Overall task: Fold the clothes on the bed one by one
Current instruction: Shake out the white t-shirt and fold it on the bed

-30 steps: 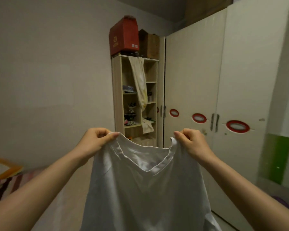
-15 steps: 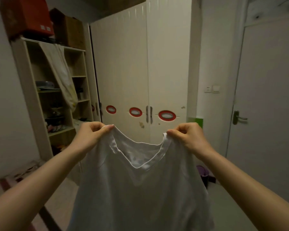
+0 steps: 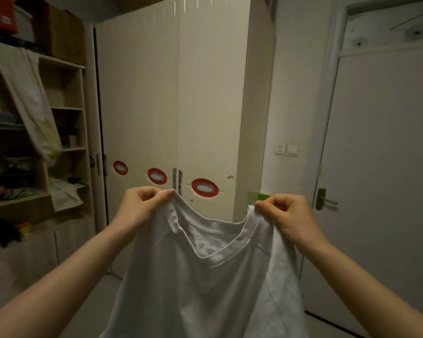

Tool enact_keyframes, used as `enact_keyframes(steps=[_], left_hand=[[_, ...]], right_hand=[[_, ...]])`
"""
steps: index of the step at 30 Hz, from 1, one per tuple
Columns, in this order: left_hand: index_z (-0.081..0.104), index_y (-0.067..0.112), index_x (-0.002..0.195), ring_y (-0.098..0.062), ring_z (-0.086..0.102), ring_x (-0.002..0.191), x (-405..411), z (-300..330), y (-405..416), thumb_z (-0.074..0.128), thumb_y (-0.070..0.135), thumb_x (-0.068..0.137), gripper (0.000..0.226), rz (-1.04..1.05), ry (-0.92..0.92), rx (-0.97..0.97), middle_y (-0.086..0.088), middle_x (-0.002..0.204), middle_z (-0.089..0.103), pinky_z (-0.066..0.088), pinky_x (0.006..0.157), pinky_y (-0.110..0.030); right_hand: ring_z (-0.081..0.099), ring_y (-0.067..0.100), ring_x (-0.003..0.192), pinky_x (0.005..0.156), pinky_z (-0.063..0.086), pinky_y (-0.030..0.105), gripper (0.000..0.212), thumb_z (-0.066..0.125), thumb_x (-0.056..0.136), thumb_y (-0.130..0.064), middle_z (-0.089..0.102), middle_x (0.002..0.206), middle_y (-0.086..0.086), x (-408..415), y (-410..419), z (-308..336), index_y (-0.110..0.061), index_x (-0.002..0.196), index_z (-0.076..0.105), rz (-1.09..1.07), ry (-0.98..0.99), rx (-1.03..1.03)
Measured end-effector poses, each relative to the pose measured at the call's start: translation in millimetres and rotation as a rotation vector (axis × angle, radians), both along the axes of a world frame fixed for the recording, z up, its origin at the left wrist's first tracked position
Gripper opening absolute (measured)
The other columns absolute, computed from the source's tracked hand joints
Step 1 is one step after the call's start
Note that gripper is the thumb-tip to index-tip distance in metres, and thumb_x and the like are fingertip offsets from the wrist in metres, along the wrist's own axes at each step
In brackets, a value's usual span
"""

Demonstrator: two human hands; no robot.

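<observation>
Two bare forearms and hands, seen from above and behind.

Left hand and right hand both uncovered: no gloves, rings, watch or bands to be seen. Forearms bare from wrist to the bottom edge of the frame, no sleeve or cuff in view on either side. Nails short and plain where they show, at the left thumb and at the right fingertips. Dim light; finer marks cannot be made out.
</observation>
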State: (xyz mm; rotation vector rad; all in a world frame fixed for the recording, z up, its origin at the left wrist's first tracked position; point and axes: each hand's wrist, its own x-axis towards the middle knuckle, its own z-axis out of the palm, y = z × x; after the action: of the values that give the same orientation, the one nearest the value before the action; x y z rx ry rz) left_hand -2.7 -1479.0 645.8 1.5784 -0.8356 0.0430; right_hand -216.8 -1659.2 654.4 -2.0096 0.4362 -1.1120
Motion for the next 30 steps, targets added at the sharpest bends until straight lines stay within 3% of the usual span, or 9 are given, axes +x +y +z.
enact_keyframes(steps=[6, 12, 17, 23, 26, 30], left_hand=[[0.072, 0.006, 0.078, -0.020, 0.063, 0.074, 13.6, -13.0, -72.2, 0.068, 0.036, 0.082, 0.030, 0.048, 0.014, 0.026, -0.012, 0.076, 0.069, 0.052, 0.067, -0.029], [0.072, 0.003, 0.080, -0.018, 0.060, 0.071, 58.8, -22.0, -129.6, 0.069, 0.034, 0.081, 0.031, 0.100, 0.011, -0.002, -0.017, 0.077, 0.068, 0.049, 0.065, -0.027], [0.072, 0.004, 0.075, -0.005, 0.060, 0.060, 122.3, -21.5, -181.2, 0.070, 0.030, 0.082, 0.026, 0.157, 0.020, -0.062, -0.003, 0.064, 0.067, 0.047, 0.051, -0.011], [0.072, 0.011, 0.075, -0.015, 0.065, 0.069, 199.5, -21.2, -218.1, 0.069, 0.036, 0.079, 0.026, 0.217, 0.071, -0.082, -0.003, 0.068, 0.069, 0.052, 0.062, -0.023], [0.073, 0.011, 0.076, -0.016, 0.066, 0.071, 229.2, -26.9, -219.2, 0.069, 0.037, 0.079, 0.026, 0.284, 0.097, -0.054, -0.003, 0.070, 0.070, 0.049, 0.062, -0.022], [0.073, 0.006, 0.077, -0.018, 0.061, 0.069, 270.6, -35.8, -197.1, 0.070, 0.038, 0.077, 0.032, 0.440, 0.111, -0.043, -0.013, 0.071, 0.067, 0.047, 0.064, -0.026]], right_hand=[[0.057, 0.014, 0.060, 0.064, 0.049, 0.033, 0.021, 0.074, 0.076, -0.026, 0.067, 0.063, 0.008, 29.7, -83.0, -12.1, -0.009, 0.063, 0.071, 0.012, -0.028, 0.034], [0.042, -0.001, 0.040, 0.046, 0.035, 0.012, 0.025, 0.073, 0.078, -0.020, 0.053, 0.041, -0.012, 90.0, -149.9, -24.9, -0.013, 0.056, 0.065, 0.072, -0.046, 0.102], [0.052, -0.001, 0.045, 0.047, 0.042, 0.010, 0.018, 0.073, 0.078, -0.020, 0.063, 0.050, -0.005, 159.6, -201.8, -20.4, -0.011, 0.062, 0.070, 0.147, -0.032, 0.119], [0.057, 0.001, 0.048, 0.049, 0.045, 0.013, 0.018, 0.072, 0.079, -0.021, 0.066, 0.054, -0.002, 256.4, -257.0, -22.1, -0.009, 0.066, 0.071, 0.237, -0.001, 0.163], [0.055, 0.003, 0.049, 0.052, 0.044, 0.015, 0.019, 0.072, 0.080, -0.021, 0.063, 0.053, -0.003, 313.2, -270.4, -29.3, -0.008, 0.066, 0.070, 0.334, 0.017, 0.176], [0.052, 0.005, 0.050, 0.052, 0.044, 0.017, 0.021, 0.072, 0.080, -0.021, 0.061, 0.052, -0.003, 403.7, -266.8, -38.3, -0.012, 0.061, 0.068, 0.473, -0.009, 0.190]])
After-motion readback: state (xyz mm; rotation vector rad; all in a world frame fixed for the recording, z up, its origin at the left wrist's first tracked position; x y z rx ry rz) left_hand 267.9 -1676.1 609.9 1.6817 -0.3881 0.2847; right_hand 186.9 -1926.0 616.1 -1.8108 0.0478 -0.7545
